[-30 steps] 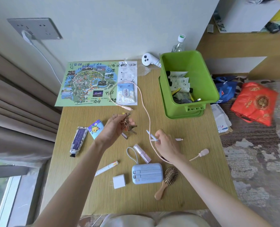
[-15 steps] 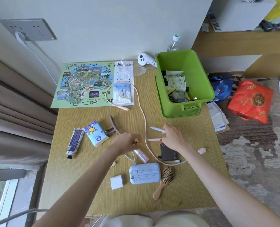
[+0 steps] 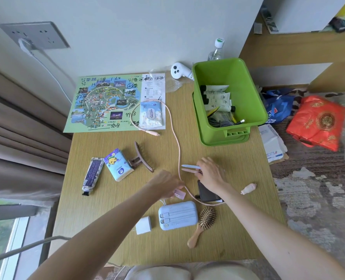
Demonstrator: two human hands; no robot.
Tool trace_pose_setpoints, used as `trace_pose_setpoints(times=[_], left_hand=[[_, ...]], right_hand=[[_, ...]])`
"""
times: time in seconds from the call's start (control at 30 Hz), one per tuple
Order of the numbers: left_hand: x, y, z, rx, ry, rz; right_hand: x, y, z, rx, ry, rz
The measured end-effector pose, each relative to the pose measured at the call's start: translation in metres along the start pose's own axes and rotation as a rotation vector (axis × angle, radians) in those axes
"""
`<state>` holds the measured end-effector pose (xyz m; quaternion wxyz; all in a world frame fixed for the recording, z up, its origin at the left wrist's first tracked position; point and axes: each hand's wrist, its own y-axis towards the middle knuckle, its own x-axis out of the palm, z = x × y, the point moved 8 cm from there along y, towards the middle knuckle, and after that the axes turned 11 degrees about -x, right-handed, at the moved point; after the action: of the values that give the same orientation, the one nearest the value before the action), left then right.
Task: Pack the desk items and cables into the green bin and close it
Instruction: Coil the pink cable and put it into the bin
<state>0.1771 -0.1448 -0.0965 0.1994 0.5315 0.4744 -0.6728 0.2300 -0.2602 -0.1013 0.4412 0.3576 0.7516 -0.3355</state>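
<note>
Right hand (image 3: 210, 174) pinches two slim pens (image 3: 188, 168), blue above pink, near middle of tabletop (image 3: 228, 158). Left hand (image 3: 164, 183) has fingertips closed on small pink tube (image 3: 180, 194), just beside power bank (image 3: 177, 215). Green bin (image 3: 236, 127) stands open at far right corner, tubes and grey cable inside.

Likely step: gathering small items. Lift pens clear of pink cable (image 3: 177, 146) crossing at their tips. Carry both loads over near rim. Lay pens lengthwise along wall.
</note>
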Motion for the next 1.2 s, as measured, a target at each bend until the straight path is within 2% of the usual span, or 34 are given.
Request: trace_pose_setpoints(times=[0.13,0.23,0.33,0.4,0.53,0.67,0.77,0.93,1.2], left_hand=[[0.003,0.002,-0.006,-0.037,-0.045,-0.009],[-0.005,0.002,-0.019,-0.157,-0.149,-0.001],[-0.031,0.000,-0.041,-0.265,-0.311,0.078],[-0.054,-0.004,-0.057,-0.318,-0.451,0.133],[-0.093,-0.008,-0.090,-0.468,-0.887,0.252],[-0.136,0.001,-0.104,-0.455,-1.208,0.365],[-0.169,0.014,-0.108,-0.427,-1.325,0.422],[-0.200,0.042,-0.117,-0.475,-1.377,0.463],[-0.205,0.082,-0.133,-0.595,-1.348,0.442]], right_hand=[[-0.016,-0.005,0.002,0.024,0.054,0.094],[-0.039,-0.010,-0.002,-0.019,0.086,0.191],[-0.074,-0.014,-0.011,-0.058,0.107,0.321],[-0.098,-0.015,-0.020,-0.096,0.122,0.390],[-0.141,-0.014,-0.033,-0.146,0.178,0.492],[-0.186,0.002,-0.019,-0.124,0.341,0.588],[-0.208,0.029,0.015,0.033,0.422,0.578],[-0.226,0.071,0.072,0.273,0.496,0.561],[-0.201,0.143,0.090,0.318,0.489,0.355]])
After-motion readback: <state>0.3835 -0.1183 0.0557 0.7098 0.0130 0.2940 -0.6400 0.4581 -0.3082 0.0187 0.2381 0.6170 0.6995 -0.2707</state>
